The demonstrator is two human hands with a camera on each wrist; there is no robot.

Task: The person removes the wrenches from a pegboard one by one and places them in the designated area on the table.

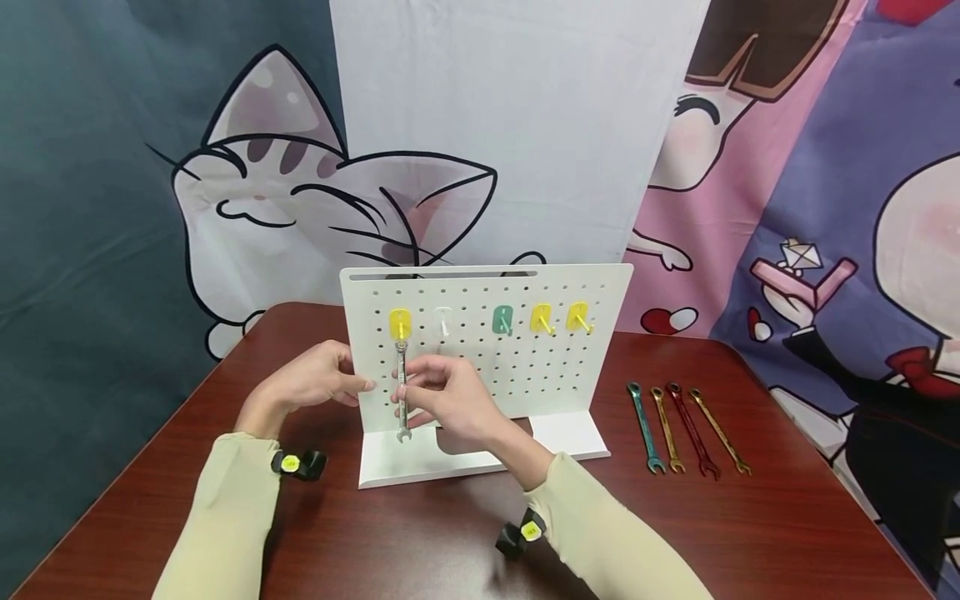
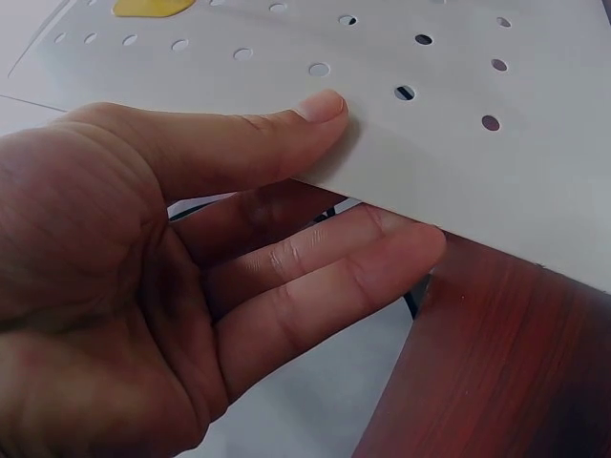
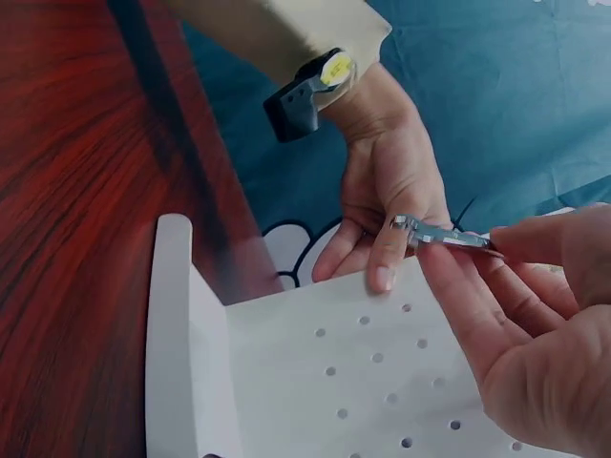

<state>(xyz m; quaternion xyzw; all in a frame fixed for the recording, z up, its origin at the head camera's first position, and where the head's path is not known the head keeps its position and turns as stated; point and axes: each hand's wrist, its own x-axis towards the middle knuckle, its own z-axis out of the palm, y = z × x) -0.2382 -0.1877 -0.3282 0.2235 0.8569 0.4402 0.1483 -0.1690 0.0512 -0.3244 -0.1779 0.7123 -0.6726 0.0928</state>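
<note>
A white pegboard (image 1: 600,292) stands upright on its flat base. My left hand (image 1: 311,382) grips its left edge, with the thumb (image 2: 258,143) on the front face and the other fingers reaching behind. In front of the board, my right hand (image 1: 457,396) pinches a silver combination wrench (image 1: 402,367) between thumb and fingertips. The wrench hangs nearly vertical, ring end up and open end down. That ring end overlaps the lower part of the leftmost yellow hook (image 1: 400,322) in the head view. From the right wrist, the wrench (image 3: 449,236) is seen nearly end-on.
Further right on the board are a white hook (image 1: 442,319), a green hook (image 1: 502,319) and two more yellow hooks (image 1: 542,319). On the brown table (image 1: 420,533), right of the board, lie a teal wrench (image 1: 643,429), a red wrench (image 1: 692,429) and two gold ones (image 1: 667,429).
</note>
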